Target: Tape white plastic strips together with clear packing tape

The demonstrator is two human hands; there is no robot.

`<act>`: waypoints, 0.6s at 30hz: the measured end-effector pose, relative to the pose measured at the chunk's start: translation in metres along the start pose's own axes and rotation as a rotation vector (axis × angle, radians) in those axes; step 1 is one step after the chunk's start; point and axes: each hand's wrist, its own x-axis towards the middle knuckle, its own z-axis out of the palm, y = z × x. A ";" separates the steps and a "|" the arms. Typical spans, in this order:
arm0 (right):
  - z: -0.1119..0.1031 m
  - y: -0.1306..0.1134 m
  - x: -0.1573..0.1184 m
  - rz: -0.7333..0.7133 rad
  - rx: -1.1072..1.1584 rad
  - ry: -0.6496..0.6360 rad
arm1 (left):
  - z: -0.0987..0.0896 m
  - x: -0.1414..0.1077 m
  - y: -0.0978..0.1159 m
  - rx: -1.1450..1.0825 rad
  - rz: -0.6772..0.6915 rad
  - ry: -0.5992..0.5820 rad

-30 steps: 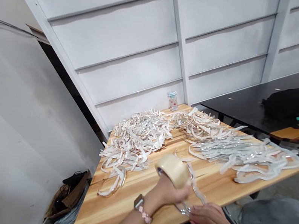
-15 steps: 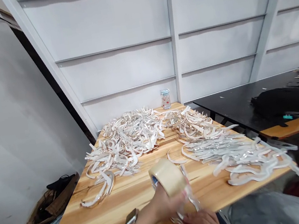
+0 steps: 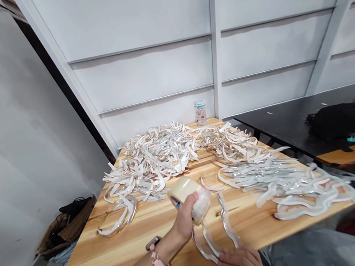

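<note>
Shifted slightly left and farther since the earlier frame, the smooth, cylindrical tape roll [image 3: 180, 188] is grasped by the left hand's [image 3: 183, 223] fingers above the grained wooden bench [image 3: 115, 248], the right hand's [image 3: 242, 265] fingers clasping wavy, glossy strips [image 3: 202, 249] at the near edge.

A workshop, most likely, was seen here: the wooden table [image 3: 122, 251] was heaped with loose strips [image 3: 160, 154], a fat roll of tape [image 3: 181, 190] was held right over it, a black table [image 3: 273, 119] was placed alongside, the pale panelled wall [image 3: 154, 75] was crossed by rails, and, down left, a cardboard box [image 3: 77, 226] was crammed with dark stuff.
</note>
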 end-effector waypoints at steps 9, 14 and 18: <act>-0.003 -0.002 0.020 -0.033 0.003 -0.013 | 0.000 0.006 -0.001 0.223 0.142 -0.173; -0.001 -0.003 0.017 0.006 -0.001 0.033 | -0.015 0.016 -0.002 -0.046 0.058 0.127; -0.001 -0.002 0.014 -0.002 0.004 0.009 | -0.004 0.003 0.007 0.360 0.231 -0.166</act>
